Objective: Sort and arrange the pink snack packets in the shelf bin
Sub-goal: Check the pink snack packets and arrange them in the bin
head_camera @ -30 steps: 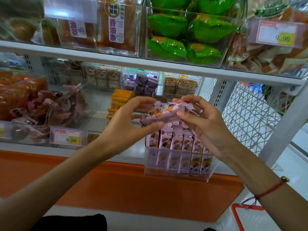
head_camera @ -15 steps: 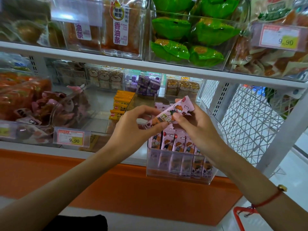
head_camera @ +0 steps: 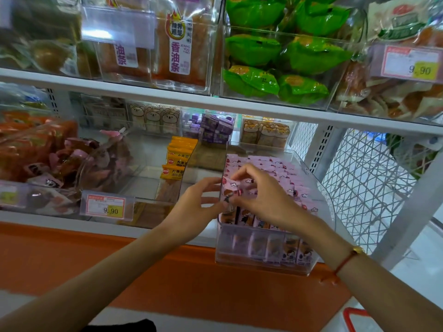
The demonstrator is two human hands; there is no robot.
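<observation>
Both hands at the bin's [head_camera: 263, 259] front-left corner: right hand [head_camera: 266, 200] pinches a pink packet [head_camera: 229, 191], left hand [head_camera: 196, 207] steadies it with bent fingers. Best to seat it upright, flush with the front row [head_camera: 275, 250], then square the tops.

Clear plastic shelf bin [head_camera: 263, 262] sat at the shelf's front edge, packed with rows of pink snack packets [head_camera: 282, 173] standing upright, cartoon figures printed on them. One pink packet [head_camera: 229, 191] was upright at the bin's front-left corner, above the front row.
</observation>
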